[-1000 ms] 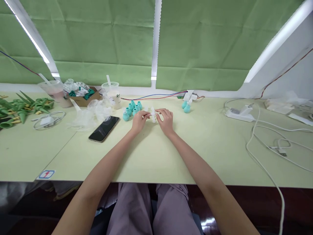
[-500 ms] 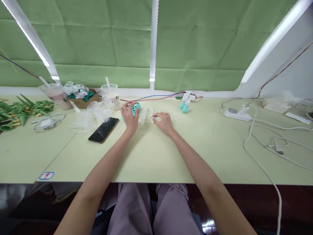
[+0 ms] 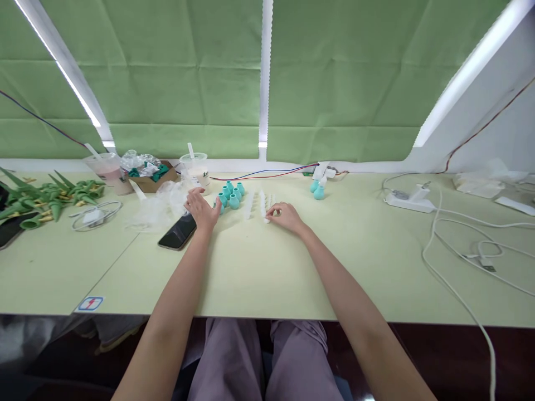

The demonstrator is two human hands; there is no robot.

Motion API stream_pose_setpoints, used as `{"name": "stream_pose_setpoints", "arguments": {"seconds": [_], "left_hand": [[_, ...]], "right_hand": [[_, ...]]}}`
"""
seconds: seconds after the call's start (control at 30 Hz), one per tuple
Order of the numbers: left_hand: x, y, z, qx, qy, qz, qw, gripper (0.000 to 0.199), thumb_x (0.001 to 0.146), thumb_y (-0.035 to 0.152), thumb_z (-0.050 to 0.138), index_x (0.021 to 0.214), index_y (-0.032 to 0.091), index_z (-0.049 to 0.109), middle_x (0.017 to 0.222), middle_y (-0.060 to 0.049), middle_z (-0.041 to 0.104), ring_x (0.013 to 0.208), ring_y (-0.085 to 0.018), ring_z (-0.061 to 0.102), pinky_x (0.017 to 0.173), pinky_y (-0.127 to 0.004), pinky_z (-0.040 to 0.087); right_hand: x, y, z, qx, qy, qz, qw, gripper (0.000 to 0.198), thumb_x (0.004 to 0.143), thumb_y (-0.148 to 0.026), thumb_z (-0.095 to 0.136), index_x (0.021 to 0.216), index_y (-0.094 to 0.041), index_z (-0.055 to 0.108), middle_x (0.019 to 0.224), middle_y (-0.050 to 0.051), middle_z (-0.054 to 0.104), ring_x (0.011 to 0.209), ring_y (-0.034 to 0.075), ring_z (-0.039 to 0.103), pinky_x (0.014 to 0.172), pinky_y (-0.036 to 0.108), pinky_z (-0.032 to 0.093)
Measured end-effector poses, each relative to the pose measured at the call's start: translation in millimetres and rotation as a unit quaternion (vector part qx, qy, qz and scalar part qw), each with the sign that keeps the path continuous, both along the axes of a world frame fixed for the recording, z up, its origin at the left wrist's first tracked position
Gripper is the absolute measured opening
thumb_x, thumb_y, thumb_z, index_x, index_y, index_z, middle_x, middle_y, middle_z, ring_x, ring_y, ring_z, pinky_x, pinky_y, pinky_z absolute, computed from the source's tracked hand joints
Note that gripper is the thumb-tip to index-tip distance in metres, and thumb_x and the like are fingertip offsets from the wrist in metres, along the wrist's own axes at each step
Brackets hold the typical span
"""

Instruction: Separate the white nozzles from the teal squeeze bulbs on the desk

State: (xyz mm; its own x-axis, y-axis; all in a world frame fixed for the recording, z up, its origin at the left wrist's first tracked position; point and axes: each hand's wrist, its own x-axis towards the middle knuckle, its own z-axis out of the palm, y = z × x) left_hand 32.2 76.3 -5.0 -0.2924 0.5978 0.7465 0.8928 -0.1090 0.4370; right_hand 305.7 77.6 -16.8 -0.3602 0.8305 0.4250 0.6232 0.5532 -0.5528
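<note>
My left hand [image 3: 203, 210] is open, fingers spread, just left of a cluster of several small teal bulb-shaped pieces [image 3: 234, 201] with open necks; its thumb is close to the nearest ones. My right hand [image 3: 286, 216] is pinched at the near end of a row of small white pieces [image 3: 263, 201]. Whatever its fingertips grip is too small to make out. Another translucent white row [image 3: 249, 205] lies between the teal pieces and that row. Farther right stand teal bulbs with white tops [image 3: 319, 192].
A black phone [image 3: 178, 233] and crumpled clear plastic [image 3: 156, 209] lie left of my left hand. Behind are a drink cup [image 3: 195, 167] and a cardboard box [image 3: 154, 182]. Green plant-like parts [image 3: 54, 197] cover the far left. A white power strip [image 3: 409, 201] with cables is at right.
My left hand has moved left, away from the teal pieces, uncovering them. My right hand stays pinched at the white row's near end. The view has shifted slightly.
</note>
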Motion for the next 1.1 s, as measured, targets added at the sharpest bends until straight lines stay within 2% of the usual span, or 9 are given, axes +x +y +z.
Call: {"name": "stream_pose_setpoints", "arguments": {"seconds": [0.17, 0.3, 0.43, 0.5, 0.67, 0.77, 0.87, 1.0, 1.1], "left_hand": [[0.1, 4.9, 0.6, -0.058, 0.031, -0.011, 0.998, 0.036, 0.082, 0.043, 0.046, 0.106, 0.019, 0.055, 0.102, -0.012, 0.059, 0.101, -0.031, 0.048, 0.086, -0.043, 0.029], [0.2, 10.3, -5.2, -0.073, 0.049, -0.009, 0.996, 0.035, 0.078, 0.042, 0.051, 0.105, 0.021, 0.058, 0.103, -0.011, 0.061, 0.101, -0.031, 0.048, 0.084, -0.041, 0.03], [-3.4, 14.0, -9.7, -0.106, 0.058, 0.003, 0.993, 0.03, 0.077, 0.04, 0.052, 0.096, 0.019, 0.061, 0.09, -0.011, 0.064, 0.096, -0.03, 0.05, 0.082, -0.041, 0.03], [-4.5, 13.6, -8.4, -0.092, 0.062, 0.005, 0.994, 0.028, 0.079, 0.041, 0.05, 0.091, 0.019, 0.062, 0.086, -0.01, 0.064, 0.094, -0.03, 0.051, 0.082, -0.041, 0.029], [8.3, 5.7, 3.5, 0.021, 0.058, 0.006, 0.998, 0.031, 0.087, 0.043, 0.042, 0.09, 0.018, 0.06, 0.093, -0.012, 0.063, 0.097, -0.029, 0.049, 0.083, -0.04, 0.027], [28.9, -1.3, 9.4, 0.034, 0.075, -0.042, 0.996, 0.03, 0.088, 0.041, 0.041, 0.088, 0.018, 0.06, 0.089, -0.01, 0.062, 0.093, -0.026, 0.05, 0.081, -0.039, 0.028], [53.3, -9.1, 12.6, 0.016, 0.12, -0.123, 0.985, 0.026, 0.087, 0.039, 0.043, 0.085, 0.019, 0.06, 0.085, -0.007, 0.063, 0.087, -0.024, 0.051, 0.079, -0.037, 0.03], [75.8, -17.5, 17.4, -0.025, 0.186, -0.254, 0.949, 0.024, 0.086, 0.035, 0.045, 0.086, 0.019, 0.062, 0.081, -0.006, 0.063, 0.083, -0.021, 0.05, 0.076, -0.034, 0.035], [80.2, -19.3, 20.5, -0.047, 0.202, -0.32, 0.925, 0.024, 0.086, 0.032, 0.043, 0.082, 0.018, 0.062, 0.075, -0.005, 0.061, 0.077, -0.019, 0.049, 0.074, -0.033, 0.039]], "right_hand": [[-0.9, 0.9, -2.2, -0.008, 0.003, 0.003, 1.0, 0.009, 0.07, -0.03, 0.067, 0.077, -0.025, 0.07, 0.077, -0.002, 0.067, 0.071, 0.013, 0.051, 0.07, 0.026, 0.038], [-1.8, 0.9, -2.7, -0.015, 0.008, 0.002, 1.0, 0.015, 0.068, -0.033, 0.07, 0.082, -0.026, 0.07, 0.075, -0.002, 0.067, 0.072, 0.014, 0.051, 0.069, 0.026, 0.038], [-1.6, 1.3, -0.4, 0.004, 0.046, -0.005, 0.999, 0.018, 0.073, -0.039, 0.065, 0.084, -0.025, 0.07, 0.073, -0.002, 0.065, 0.065, 0.013, 0.049, 0.065, 0.025, 0.038], [-1.4, 1.0, 1.9, 0.028, 0.073, -0.011, 0.997, 0.019, 0.078, -0.039, 0.059, 0.085, -0.024, 0.07, 0.074, -0.001, 0.065, 0.063, 0.012, 0.048, 0.064, 0.025, 0.039], [-5.3, -6.1, 9.7, 0.105, 0.117, -0.041, 0.987, 0.022, 0.085, -0.035, 0.05, 0.083, -0.021, 0.068, 0.076, 0.001, 0.065, 0.059, 0.012, 0.049, 0.063, 0.025, 0.041], [-13.2, -14.9, 14.8, 0.177, 0.116, -0.073, 0.975, 0.022, 0.088, -0.032, 0.047, 0.094, -0.021, 0.065, 0.075, 0.001, 0.063, 0.058, 0.012, 0.049, 0.064, 0.025, 0.041], [-23.3, -22.4, 17.9, 0.248, 0.069, -0.09, 0.962, 0.024, 0.092, -0.03, 0.041, 0.103, -0.022, 0.061, 0.08, 0.002, 0.063, 0.065, 0.012, 0.053, 0.069, 0.025, 0.041], [-30.5, -24.7, 15.7, 0.342, -0.045, -0.075, 0.936, 0.022, 0.093, -0.023, 0.04, 0.1, -0.025, 0.062, 0.091, 0.003, 0.066, 0.081, 0.014, 0.057, 0.073, 0.028, 0.035], [-27.5, -23.7, 12.4, 0.361, -0.096, -0.077, 0.924, 0.025, 0.093, -0.019, 0.039, 0.098, -0.027, 0.062, 0.093, 0.003, 0.067, 0.082, 0.014, 0.056, 0.072, 0.03, 0.032]]}}
